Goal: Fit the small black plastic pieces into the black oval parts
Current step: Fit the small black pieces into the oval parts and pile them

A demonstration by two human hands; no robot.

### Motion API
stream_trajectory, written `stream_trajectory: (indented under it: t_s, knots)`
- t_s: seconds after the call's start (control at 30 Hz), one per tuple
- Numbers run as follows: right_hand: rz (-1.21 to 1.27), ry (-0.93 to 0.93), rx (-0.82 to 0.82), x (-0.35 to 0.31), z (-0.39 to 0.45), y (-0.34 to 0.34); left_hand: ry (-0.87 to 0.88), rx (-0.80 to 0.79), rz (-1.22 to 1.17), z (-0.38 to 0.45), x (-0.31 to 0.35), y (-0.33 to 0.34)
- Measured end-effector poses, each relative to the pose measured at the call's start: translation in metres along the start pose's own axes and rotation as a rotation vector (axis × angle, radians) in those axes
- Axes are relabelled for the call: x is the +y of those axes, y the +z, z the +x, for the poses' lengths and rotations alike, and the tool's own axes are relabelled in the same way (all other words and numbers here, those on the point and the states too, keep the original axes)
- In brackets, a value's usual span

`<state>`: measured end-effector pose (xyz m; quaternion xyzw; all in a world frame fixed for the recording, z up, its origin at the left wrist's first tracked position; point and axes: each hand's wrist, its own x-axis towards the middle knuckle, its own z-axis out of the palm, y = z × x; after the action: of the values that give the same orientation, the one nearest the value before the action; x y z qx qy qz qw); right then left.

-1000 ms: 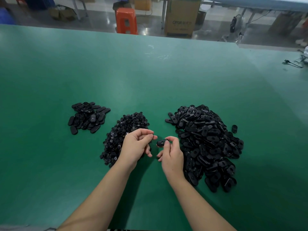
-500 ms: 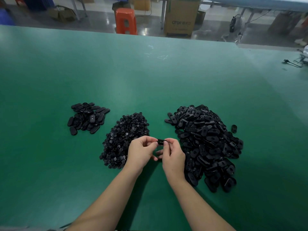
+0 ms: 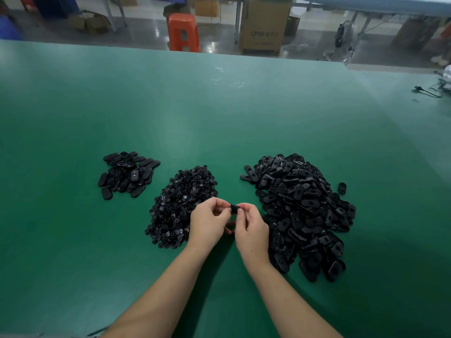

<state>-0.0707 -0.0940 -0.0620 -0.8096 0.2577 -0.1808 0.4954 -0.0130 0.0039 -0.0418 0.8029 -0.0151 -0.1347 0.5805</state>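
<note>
My left hand (image 3: 209,222) and my right hand (image 3: 251,228) meet above the green table (image 3: 219,113), both pinching one black oval part (image 3: 234,208) between their fingertips. Any small piece between the fingers is hidden. A heap of small black plastic pieces (image 3: 181,206) lies just left of my left hand. A large heap of black oval parts (image 3: 302,211) lies to the right of my right hand. A smaller pile of oval parts (image 3: 127,175) sits further left.
One stray oval part (image 3: 342,188) lies right of the big heap. A black cable (image 3: 425,90) rests at the table's far right. Beyond the far edge stand an orange stool (image 3: 183,32) and a cardboard box (image 3: 264,28).
My left hand moved right from the small-piece heap and joined my right hand on the oval part. The hands have stayed together since half a second ago.
</note>
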Motion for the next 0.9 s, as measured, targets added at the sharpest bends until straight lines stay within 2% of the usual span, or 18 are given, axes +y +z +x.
stream_trajectory:
  t_s: [0.27,0.9]
  knots:
    - [0.004,-0.003,-0.011,-0.0021,-0.0016,-0.001,0.047,-0.002,0.132,-0.0007,0.0054,-0.002]
    - [0.075,0.008,-0.088,-0.0008,-0.0021,-0.0014,0.077,-0.028,0.135,0.0026,0.0078,-0.0091]
